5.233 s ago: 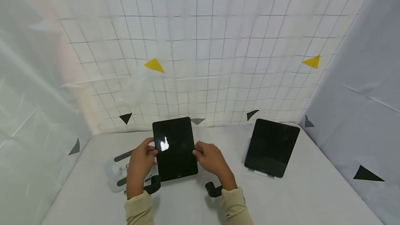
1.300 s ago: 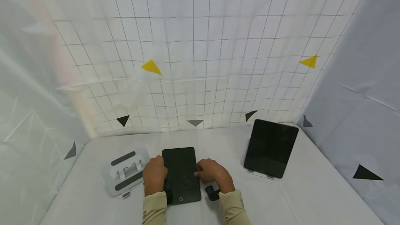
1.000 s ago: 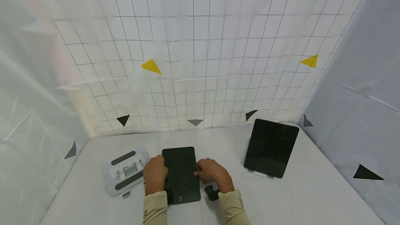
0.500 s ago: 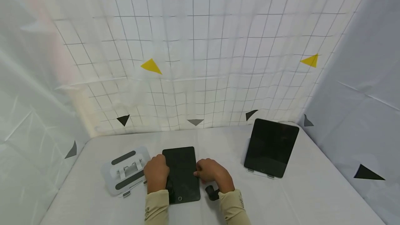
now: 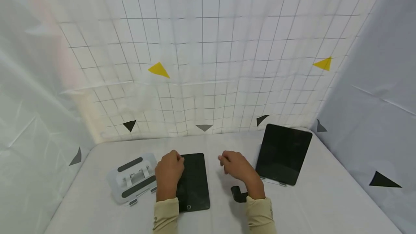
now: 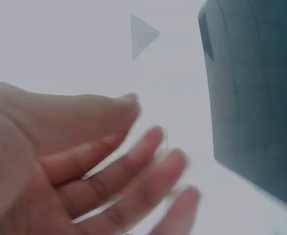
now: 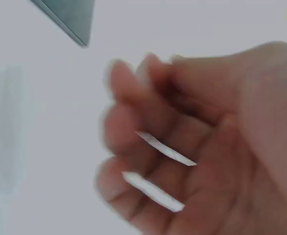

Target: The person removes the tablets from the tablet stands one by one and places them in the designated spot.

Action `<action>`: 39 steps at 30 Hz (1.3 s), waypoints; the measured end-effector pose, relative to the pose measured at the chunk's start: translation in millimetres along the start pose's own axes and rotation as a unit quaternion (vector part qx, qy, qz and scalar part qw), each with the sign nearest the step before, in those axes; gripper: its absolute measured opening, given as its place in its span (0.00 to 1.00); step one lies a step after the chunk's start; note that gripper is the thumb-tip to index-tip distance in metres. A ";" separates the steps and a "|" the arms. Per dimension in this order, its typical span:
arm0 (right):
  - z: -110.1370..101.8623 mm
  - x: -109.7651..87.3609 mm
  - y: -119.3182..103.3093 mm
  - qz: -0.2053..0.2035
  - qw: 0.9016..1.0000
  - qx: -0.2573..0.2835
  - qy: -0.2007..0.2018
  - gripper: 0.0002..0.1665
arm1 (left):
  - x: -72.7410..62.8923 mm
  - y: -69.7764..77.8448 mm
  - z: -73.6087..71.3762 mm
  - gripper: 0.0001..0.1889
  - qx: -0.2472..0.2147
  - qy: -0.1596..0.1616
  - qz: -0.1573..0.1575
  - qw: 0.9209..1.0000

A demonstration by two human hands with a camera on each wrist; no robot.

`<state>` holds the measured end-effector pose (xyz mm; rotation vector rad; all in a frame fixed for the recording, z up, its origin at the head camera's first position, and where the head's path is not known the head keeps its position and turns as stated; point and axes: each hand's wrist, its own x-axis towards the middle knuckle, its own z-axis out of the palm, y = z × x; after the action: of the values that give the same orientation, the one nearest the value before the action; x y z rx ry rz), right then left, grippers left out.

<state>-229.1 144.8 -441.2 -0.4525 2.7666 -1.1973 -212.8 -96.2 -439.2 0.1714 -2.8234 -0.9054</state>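
Note:
A black tablet (image 5: 195, 181) lies flat on the white table, in the middle in the head view. My left hand (image 5: 169, 172) hovers at its left edge and covers part of it. The left wrist view shows those fingers (image 6: 148, 188) relaxed and apart, with the tablet (image 6: 256, 98) beyond them. Off the tablet's right side is my right hand (image 5: 238, 167), holding nothing. Its fingers (image 7: 121, 127) curl loosely in the right wrist view, while a corner of the tablet (image 7: 77, 22) shows at the top.
A folded light-grey tablet stand (image 5: 131, 180) with dark pads lies left of my left hand. At the right, a second black tablet (image 5: 284, 154) leans on a similar stand (image 5: 274, 182). A white gridded sheet (image 5: 208, 64) hangs behind the table (image 5: 325, 208).
Earlier both hands held the tablet raised, then lowered it flat onto the table. Since half a second ago, both hands have let go; the right has moved up and to the right.

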 end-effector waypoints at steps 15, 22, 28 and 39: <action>-61.3 -36.0 7.3 0.036 0.988 -0.032 0.144 0.15 | -15.5 72.9 37.4 0.06 -0.044 0.018 0.144 0.988; -75.7 -49.3 20.2 0.059 0.979 -0.063 0.184 0.10 | -20.6 84.6 52.0 0.05 -0.063 0.013 0.158 0.985; -89.0 -63.8 29.3 0.098 0.959 -0.105 0.243 0.12 | -24.6 92.7 68.9 0.06 -0.078 0.014 0.170 0.982; -95.8 -76.2 36.9 0.157 0.941 -0.111 0.279 0.14 | -28.6 105.0 100.2 0.09 -0.077 0.000 0.175 0.982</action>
<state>-184.4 258.8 -404.5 0.3767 3.2820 -1.0646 -210.5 50.0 -461.6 -0.3342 -2.6453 -1.0266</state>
